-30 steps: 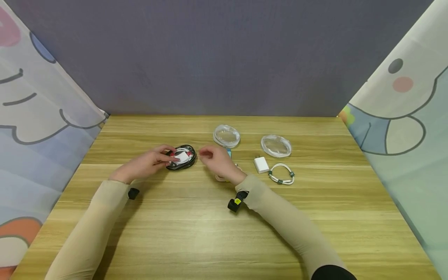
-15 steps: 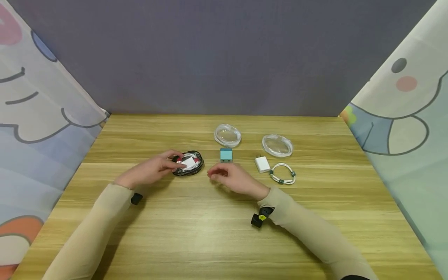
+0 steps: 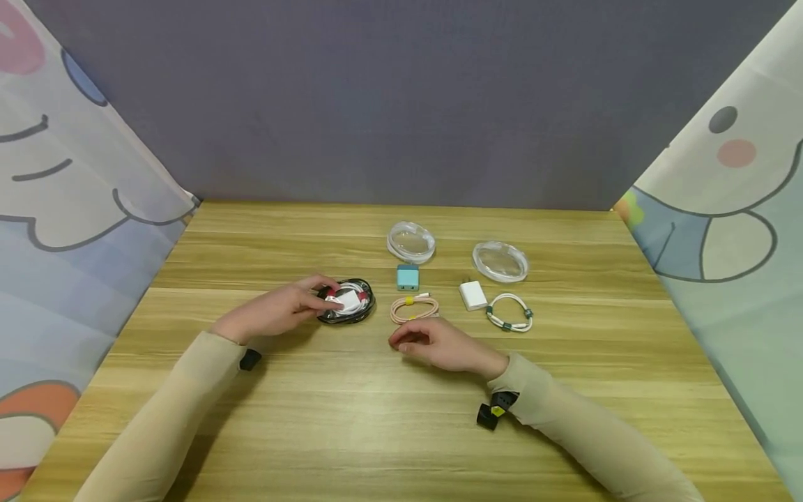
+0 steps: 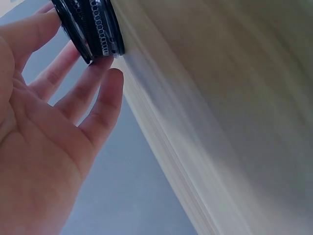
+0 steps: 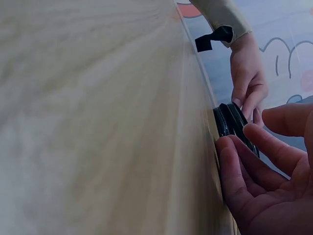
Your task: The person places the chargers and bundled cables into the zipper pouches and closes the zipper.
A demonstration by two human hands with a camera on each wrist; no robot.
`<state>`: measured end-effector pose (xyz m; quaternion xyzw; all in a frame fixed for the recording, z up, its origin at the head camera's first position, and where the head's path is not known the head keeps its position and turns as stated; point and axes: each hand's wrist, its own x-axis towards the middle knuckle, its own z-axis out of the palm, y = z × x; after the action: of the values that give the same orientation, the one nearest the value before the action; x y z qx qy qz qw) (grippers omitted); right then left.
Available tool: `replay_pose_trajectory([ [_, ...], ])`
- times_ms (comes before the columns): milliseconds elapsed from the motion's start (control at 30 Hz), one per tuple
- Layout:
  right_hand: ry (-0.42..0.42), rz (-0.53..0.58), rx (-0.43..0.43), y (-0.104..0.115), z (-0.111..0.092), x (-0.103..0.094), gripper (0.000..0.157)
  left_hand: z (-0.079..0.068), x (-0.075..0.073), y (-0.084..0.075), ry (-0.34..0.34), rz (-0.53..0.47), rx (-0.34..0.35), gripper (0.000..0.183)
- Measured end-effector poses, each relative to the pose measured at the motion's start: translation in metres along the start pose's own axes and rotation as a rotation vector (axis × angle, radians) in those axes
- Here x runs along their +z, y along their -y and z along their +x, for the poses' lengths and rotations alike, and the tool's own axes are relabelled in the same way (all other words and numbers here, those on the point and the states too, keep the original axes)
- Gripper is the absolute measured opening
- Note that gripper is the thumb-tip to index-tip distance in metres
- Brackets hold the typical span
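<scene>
My left hand [image 3: 282, 307] grips the left side of a round black-rimmed case [image 3: 366, 307]. Inside the case lie a coiled white cable, a white block and red bits. In the left wrist view the black side of the case [image 4: 93, 29] has a zipper-like line; thumb and fingers are at its edge. My right hand [image 3: 448, 345] hovers with loosely bent fingers and nothing in them, just in front of a coiled pink cable [image 3: 408, 310] with yellow ties. Behind that cable sits a light-blue charger [image 3: 408, 277].
A white charger [image 3: 473, 295] stands at the right beside a coiled white cable [image 3: 502, 325] with dark green ties. Farther back lie two clear round rings, the left ring [image 3: 395, 245] and the right ring [image 3: 483, 268]. A grey panel [image 3: 401, 104] borders the wooden table [image 3: 351, 425].
The left hand and the black case have shifted right and slightly nearer. The right hand has drawn back to the right and nearer, uncovering the light-blue charger and the pink cable.
</scene>
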<state>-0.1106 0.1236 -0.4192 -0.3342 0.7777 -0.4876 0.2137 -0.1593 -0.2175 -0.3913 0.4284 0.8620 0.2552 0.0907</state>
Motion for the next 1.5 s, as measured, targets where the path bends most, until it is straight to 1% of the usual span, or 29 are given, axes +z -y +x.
replay_pose_trajectory([
  [133,-0.026,-0.008,-0.016,-0.003,0.001,-0.001,0.023,0.002,0.004,-0.006,0.015,0.005,0.015,0.041],
  [267,-0.053,-0.001,-0.016,-0.004,0.002,-0.003,0.024,0.003,0.008,-0.012,0.036,0.011,0.014,0.04],
  [367,-0.059,0.006,-0.008,-0.004,0.002,-0.004,0.026,0.003,0.01,-0.019,0.045,0.016,0.021,0.039],
  [467,-0.072,-0.013,0.002,-0.005,0.003,-0.004,0.027,0.005,0.012,-0.025,0.052,0.032,0.041,0.039],
  [567,-0.108,-0.047,0.023,-0.006,0.004,-0.005,0.026,0.006,0.015,-0.031,0.06,0.043,0.057,0.038],
  [733,-0.157,-0.066,0.052,-0.009,0.004,-0.008,0.028,0.008,0.021,-0.039,0.087,0.044,0.049,0.037],
  [800,-0.159,-0.076,0.048,-0.01,0.004,-0.009,0.03,0.009,0.023,-0.042,0.098,0.05,0.048,0.037],
  [900,-0.16,-0.099,0.037,-0.011,0.005,-0.009,0.034,0.011,0.025,-0.047,0.098,0.059,0.069,0.035],
  [967,-0.158,-0.109,0.037,-0.01,0.006,-0.01,0.035,0.013,0.027,-0.049,0.094,0.046,0.083,0.034],
  [1033,-0.157,-0.121,0.038,-0.009,0.007,-0.01,0.037,0.014,0.028,-0.05,0.088,0.034,0.094,0.033],
  [1133,-0.152,-0.139,0.035,-0.008,0.009,-0.01,0.039,0.015,0.029,-0.049,0.085,0.019,0.093,0.032],
  [1300,-0.143,-0.166,0.028,-0.006,0.013,-0.009,0.042,0.017,0.028,-0.051,0.087,0.01,0.097,0.031],
  [1500,-0.127,-0.167,0.023,-0.004,0.019,-0.008,0.044,0.019,0.027,-0.053,0.095,0.009,0.108,0.029],
])
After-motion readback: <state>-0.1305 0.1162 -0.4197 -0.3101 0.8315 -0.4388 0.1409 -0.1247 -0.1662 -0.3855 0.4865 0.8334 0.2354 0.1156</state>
